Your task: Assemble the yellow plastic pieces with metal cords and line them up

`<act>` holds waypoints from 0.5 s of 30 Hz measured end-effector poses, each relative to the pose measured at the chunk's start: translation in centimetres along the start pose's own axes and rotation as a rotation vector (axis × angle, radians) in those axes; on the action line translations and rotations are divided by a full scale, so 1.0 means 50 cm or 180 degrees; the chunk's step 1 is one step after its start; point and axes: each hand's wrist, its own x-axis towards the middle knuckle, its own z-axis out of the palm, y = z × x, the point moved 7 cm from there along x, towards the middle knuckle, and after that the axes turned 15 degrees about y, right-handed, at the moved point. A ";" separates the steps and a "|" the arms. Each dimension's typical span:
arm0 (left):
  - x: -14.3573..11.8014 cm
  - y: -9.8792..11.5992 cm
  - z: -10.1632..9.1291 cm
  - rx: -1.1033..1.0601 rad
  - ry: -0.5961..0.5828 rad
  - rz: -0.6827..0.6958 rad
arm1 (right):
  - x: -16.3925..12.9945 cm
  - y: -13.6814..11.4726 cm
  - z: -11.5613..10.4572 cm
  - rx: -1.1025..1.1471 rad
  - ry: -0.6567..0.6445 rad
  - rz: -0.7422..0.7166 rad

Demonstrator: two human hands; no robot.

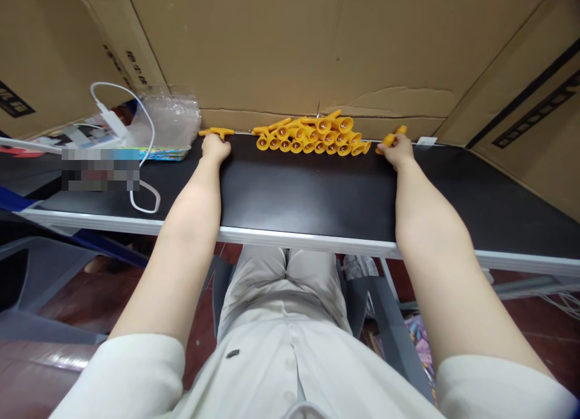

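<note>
Near the back edge of the black tabletop, my left hand closes around an orange-yellow T-shaped piece, whose crossbar sticks out above the fingers. Over on the right, my right hand grips a yellow flared piece. Between the two hands lies a stacked pile of yellow horn-shaped pieces, their round open ends facing me. More orange-yellow stems show at the pile's left end. The fingers of both hands are partly hidden behind the backs of the hands.
Cardboard walls rise behind and beside the tabletop. At left are a clear plastic bag, colourful flat packets and a white cable. A metal rim runs along the front edge. A grey chair stands at lower left.
</note>
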 end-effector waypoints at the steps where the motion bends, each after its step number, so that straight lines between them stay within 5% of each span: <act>1: -0.001 0.003 0.000 0.0013 -0.0013 0.0029 | -0.007 -0.003 -0.004 0.0015 -0.0064 0.0175; 9: -0.025 0.056 -0.019 -0.0063 -0.0011 0.0167 | -0.042 -0.043 -0.035 -0.0082 -0.0287 0.0294; 15: -0.027 0.046 -0.034 -0.0101 0.0135 0.0074 | -0.032 -0.038 -0.033 -0.0432 -0.0328 0.0208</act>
